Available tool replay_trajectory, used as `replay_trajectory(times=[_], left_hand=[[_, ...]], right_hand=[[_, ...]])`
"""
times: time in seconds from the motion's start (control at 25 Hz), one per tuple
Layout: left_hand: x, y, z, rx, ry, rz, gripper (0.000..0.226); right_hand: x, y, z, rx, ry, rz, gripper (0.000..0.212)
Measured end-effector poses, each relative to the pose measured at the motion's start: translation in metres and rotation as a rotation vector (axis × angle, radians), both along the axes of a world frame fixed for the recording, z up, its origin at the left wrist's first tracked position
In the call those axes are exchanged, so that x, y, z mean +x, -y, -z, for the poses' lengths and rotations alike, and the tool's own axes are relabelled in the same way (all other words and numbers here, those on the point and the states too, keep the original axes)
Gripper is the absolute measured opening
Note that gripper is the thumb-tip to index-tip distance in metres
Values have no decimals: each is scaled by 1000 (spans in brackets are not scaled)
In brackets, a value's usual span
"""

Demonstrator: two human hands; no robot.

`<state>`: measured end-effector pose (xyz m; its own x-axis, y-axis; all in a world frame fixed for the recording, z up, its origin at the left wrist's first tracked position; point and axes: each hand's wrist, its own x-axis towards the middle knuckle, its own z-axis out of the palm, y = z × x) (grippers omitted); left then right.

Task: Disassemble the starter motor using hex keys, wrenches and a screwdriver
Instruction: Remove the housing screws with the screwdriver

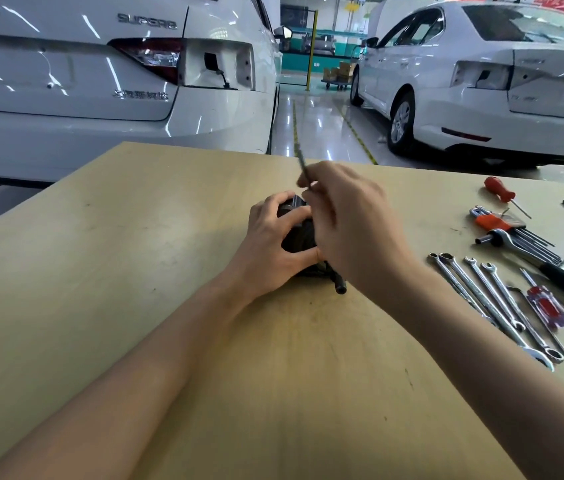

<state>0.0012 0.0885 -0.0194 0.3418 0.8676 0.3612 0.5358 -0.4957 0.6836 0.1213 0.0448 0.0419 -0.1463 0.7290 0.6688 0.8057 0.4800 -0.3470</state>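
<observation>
Two white cars fill the background, one [107, 81] close behind the far-left edge of the table and another [502, 84] further off on the right across a glossy floor. The pale wooden table [135, 306] takes up the lower half of the view.

On its middle sits the starter motor [299, 237], a dark, almost black body, compact and rounded, with a short dark stud or shaft end poking out toward the viewer at its lower right (most of the housing is hidden behind the two hands). The left hand [273, 240] grips it from the left, fingers curled over the top and thumb pressed along the near side. The right hand [346, 216] hovers over the motor's right side, fingers pinching a thin hex key [303, 168] whose free end slants up and away; its tip is hidden.

Along the table's right side lie a row of combination wrenches [495, 303], a ratchet handle [550, 268], a hex key set in an orange holder [502, 225], a red-handled screwdriver [500, 190] and a smaller translucent-handled screwdriver [547, 306].
</observation>
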Motion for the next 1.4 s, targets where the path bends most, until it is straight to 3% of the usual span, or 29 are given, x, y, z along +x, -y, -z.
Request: replay_trajectory(times=[0.12,0.24,0.32,0.4,0.48,0.56,0.72,1.04,1.4], left_hand=[[-3,-4,2,-23,-65,-36,39],[-6,-7,5,-89,-24,-3,43],[-6,-8,5,-4,-33,9,38],[-6,-8,4,29,-3,27,43],[-6,-7,4,25,4,42,57],[-5,-6,3,30,28,31,55],[2,-4,3,88,91,-65,47],[9,1,0,96,158,-86,59],[10,2,1,94,194,-119,42]], right_hand=[[-15,-1,6,-25,348,-18,32],[-16,1,19,3,429,-93,36],[-7,6,26,110,215,-141,31],[9,10,30,156,-179,-97,19],[27,12,31,7,-644,-55,15],[38,16,32,-170,-1068,-77,12],[45,18,40,-378,-1530,-140,9],[43,17,41,-441,-1673,-157,6],[42,17,41,-453,-1697,-165,6]])
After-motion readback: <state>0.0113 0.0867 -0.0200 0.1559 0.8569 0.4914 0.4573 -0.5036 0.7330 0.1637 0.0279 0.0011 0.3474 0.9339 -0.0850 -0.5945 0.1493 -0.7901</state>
